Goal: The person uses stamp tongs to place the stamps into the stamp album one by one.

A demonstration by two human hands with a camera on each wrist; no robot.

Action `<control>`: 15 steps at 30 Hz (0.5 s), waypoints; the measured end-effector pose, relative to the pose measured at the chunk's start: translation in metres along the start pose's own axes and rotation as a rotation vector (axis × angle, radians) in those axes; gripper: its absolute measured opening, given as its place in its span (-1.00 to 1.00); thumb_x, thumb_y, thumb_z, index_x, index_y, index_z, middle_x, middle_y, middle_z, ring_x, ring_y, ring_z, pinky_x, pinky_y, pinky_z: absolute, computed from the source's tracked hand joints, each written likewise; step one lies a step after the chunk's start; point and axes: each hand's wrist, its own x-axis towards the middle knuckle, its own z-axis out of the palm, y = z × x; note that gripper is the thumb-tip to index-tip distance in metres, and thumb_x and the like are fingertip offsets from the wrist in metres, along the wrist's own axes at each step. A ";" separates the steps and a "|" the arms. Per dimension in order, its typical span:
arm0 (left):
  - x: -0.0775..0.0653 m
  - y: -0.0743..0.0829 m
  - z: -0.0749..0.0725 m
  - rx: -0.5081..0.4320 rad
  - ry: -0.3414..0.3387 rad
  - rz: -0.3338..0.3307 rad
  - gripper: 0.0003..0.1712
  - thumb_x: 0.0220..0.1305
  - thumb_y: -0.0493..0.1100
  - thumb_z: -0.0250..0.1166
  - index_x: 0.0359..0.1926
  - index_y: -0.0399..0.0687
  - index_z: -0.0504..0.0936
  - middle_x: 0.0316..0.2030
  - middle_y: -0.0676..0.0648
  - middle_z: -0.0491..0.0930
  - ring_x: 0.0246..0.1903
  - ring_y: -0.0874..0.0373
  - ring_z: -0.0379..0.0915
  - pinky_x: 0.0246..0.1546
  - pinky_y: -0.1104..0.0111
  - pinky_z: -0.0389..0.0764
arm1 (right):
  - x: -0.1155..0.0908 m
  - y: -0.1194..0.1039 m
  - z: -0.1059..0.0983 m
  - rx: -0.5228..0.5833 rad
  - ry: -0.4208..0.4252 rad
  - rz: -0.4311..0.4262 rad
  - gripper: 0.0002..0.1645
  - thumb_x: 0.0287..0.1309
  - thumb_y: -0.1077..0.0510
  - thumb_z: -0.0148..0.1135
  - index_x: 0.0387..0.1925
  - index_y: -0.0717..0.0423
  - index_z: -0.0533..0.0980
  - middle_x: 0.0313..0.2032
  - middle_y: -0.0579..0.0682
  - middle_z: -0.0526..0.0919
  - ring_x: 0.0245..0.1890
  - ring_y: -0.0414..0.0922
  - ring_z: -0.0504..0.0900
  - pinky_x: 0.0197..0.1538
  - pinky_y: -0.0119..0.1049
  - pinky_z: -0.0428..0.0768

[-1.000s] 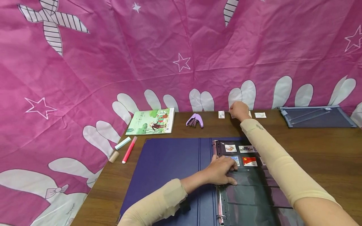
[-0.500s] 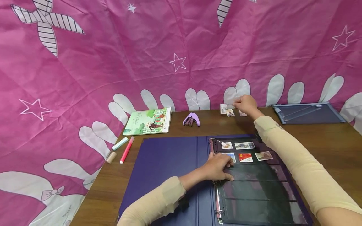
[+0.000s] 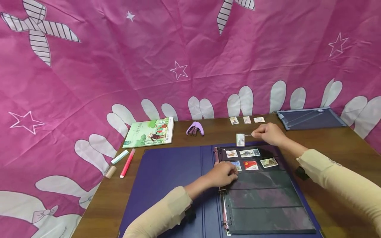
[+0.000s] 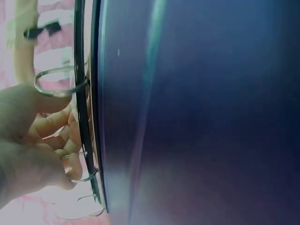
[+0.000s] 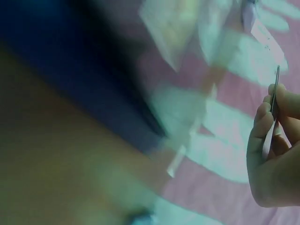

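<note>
Tweezers (image 3: pixel 248 135) are pinched in my right hand (image 3: pixel 270 134), above the far edge of the open blue stamp album (image 3: pixel 169 175). At their tip hangs a pale stamp (image 3: pixel 240 140); the right wrist view also shows the tweezers (image 5: pixel 277 77) with the stamp (image 5: pixel 268 42) beyond them. My left hand (image 3: pixel 221 173) rests on the inner side of the black pocket page (image 3: pixel 268 198), by the binder rings (image 4: pixel 61 82), its fingers loosely bent. It partly covers a blue stamp (image 3: pixel 236 165). Several stamps, among them a red stamp (image 3: pixel 251 165), sit in the top two rows.
Behind the album, three loose stamps (image 3: pixel 246 120) lie near the table's back edge. A purple staple remover (image 3: pixel 195 128) and a green book (image 3: pixel 150 132) are to their left, beside a pink marker (image 3: pixel 127 163). A zipped mesh pouch (image 3: pixel 311 118) lies back right.
My right hand has lifted a stamp off the back of the table with the tweezers and brought it toward the album. My left hand stays on the page.
</note>
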 end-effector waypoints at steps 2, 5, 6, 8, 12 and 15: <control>0.000 0.000 -0.002 -0.015 0.004 -0.020 -0.92 0.19 -0.14 0.24 -0.39 0.07 0.65 -0.46 0.15 0.64 -0.43 0.42 0.41 -0.20 0.45 0.22 | -0.016 -0.002 0.008 0.028 -0.050 -0.002 -0.81 0.04 0.14 0.30 -0.35 0.17 0.70 -0.40 0.08 0.72 -0.42 -0.28 0.52 -0.33 -0.39 0.43; 0.002 0.000 -0.005 -0.021 0.003 -0.044 -0.90 0.18 -0.18 0.24 -0.45 0.05 0.66 -0.52 0.12 0.63 -0.49 0.42 0.38 -0.25 0.48 0.19 | -0.035 -0.005 0.018 0.080 -0.100 0.014 -0.81 0.05 0.15 0.29 -0.34 0.19 0.70 -0.42 0.06 0.71 -0.43 -0.30 0.49 -0.35 -0.41 0.41; 0.002 0.000 -0.005 -0.026 0.002 -0.048 -0.89 0.18 -0.18 0.23 -0.45 0.05 0.66 -0.52 0.12 0.63 -0.49 0.42 0.37 -0.25 0.47 0.18 | -0.040 -0.006 0.020 0.094 -0.113 0.023 -0.80 0.05 0.15 0.29 -0.34 0.20 0.69 -0.41 0.06 0.71 -0.42 -0.30 0.49 -0.35 -0.41 0.41; 0.004 0.000 -0.006 -0.041 0.001 -0.046 -0.88 0.19 -0.19 0.22 -0.44 0.03 0.66 -0.52 0.10 0.63 -0.50 0.42 0.36 -0.25 0.47 0.17 | -0.046 -0.008 0.022 0.116 -0.135 0.047 -0.80 0.06 0.15 0.29 -0.32 0.19 0.70 -0.38 0.06 0.72 -0.38 -0.31 0.51 -0.32 -0.42 0.43; 0.005 0.001 -0.006 -0.049 0.003 -0.051 -0.86 0.22 -0.19 0.20 -0.44 0.03 0.65 -0.52 0.11 0.62 -0.49 0.42 0.35 -0.24 0.46 0.17 | -0.053 -0.013 0.021 0.158 -0.155 0.095 -0.75 0.08 0.12 0.28 -0.27 0.21 0.68 -0.31 0.09 0.72 -0.34 -0.28 0.50 -0.30 -0.40 0.44; 0.005 0.002 -0.005 -0.052 0.000 -0.054 -0.84 0.25 -0.17 0.18 -0.45 0.04 0.64 -0.53 0.13 0.58 -0.50 0.43 0.32 -0.21 0.43 0.18 | -0.057 -0.015 0.017 0.225 -0.173 0.159 -0.67 0.11 0.08 0.26 -0.19 0.26 0.65 -0.26 0.12 0.68 -0.39 -0.23 0.44 -0.40 -0.38 0.40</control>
